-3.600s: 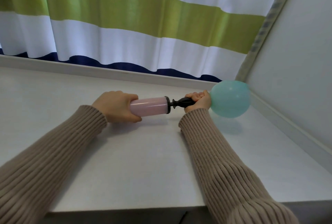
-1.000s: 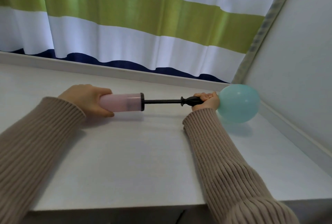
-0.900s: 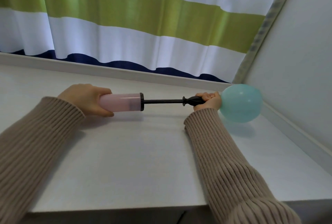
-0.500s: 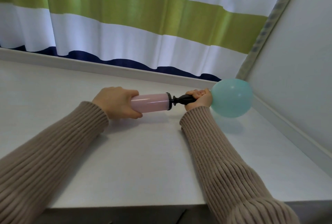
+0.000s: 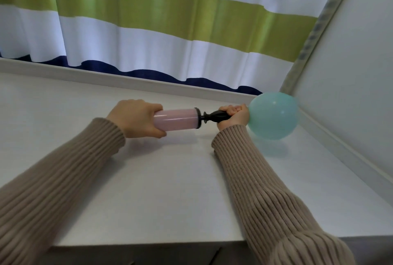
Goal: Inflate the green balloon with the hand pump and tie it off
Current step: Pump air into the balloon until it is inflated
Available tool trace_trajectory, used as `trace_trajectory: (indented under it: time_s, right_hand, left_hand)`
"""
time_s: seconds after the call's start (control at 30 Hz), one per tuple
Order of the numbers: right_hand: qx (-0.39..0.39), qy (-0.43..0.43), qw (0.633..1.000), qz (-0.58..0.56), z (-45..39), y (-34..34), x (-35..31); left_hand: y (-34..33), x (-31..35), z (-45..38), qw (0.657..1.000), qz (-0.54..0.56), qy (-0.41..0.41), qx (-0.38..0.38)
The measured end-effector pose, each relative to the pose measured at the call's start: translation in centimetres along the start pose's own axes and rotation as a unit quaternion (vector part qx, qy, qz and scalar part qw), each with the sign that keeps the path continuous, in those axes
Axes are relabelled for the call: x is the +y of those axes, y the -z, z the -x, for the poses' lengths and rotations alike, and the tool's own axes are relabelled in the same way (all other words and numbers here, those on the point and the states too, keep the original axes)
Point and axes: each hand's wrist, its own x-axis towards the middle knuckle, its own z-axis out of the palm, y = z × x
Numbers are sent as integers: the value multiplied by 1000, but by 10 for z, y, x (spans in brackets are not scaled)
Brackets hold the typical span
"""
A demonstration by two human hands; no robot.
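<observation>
- The pink barrel of the hand pump point(image 5: 176, 121) was gripped by the left hand point(image 5: 136, 120), with the fingers wrapped over its top and the thumb curled underneath.
- The pump's black nozzle end point(image 5: 217, 115) was clasped by the right hand point(image 5: 234, 115), its fingers curled tightly round it; the balloon's neck was hidden inside that fist.
- The pump was held level just above the white table point(image 5: 159, 179), with the barrel pushed close up to the black end and almost no rod left showing.
- The green balloon point(image 5: 273, 115), partly inflated and rounded, was seen directly against the right hand, at the table's far right corner near the grey side wall point(image 5: 350, 83).
- Both forearms were covered by ribbed beige sleeves point(image 5: 265, 190).
- A curtain point(image 5: 159, 20) striped in white, green and navy was hung behind the table.
</observation>
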Motion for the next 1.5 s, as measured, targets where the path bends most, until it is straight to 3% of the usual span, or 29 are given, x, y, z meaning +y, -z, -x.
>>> trace_trajectory:
  time_s: [0.13, 0.4, 0.73, 1.07, 1.5]
  right_hand:
    - [-5, -2, 1000, 7, 0, -1, -1]
    - [5, 16, 1000, -22, -6, 3, -19]
    - [-11, -11, 1000, 8, 1, 1, 4]
    - [10, 31, 999, -1, -1, 2, -24]
    - [-15, -5, 1000, 12, 3, 1, -1]
  left_hand:
    - [-3, 9, -2, 999, 32, 5, -15]
    - [10, -58, 24, 997, 35, 58, -22]
    - [-3, 10, -1, 1000, 19, -1, -5]
    - [9, -56, 22, 998, 31, 58, -13]
    - [0, 4, 1, 999, 48, 2, -21]
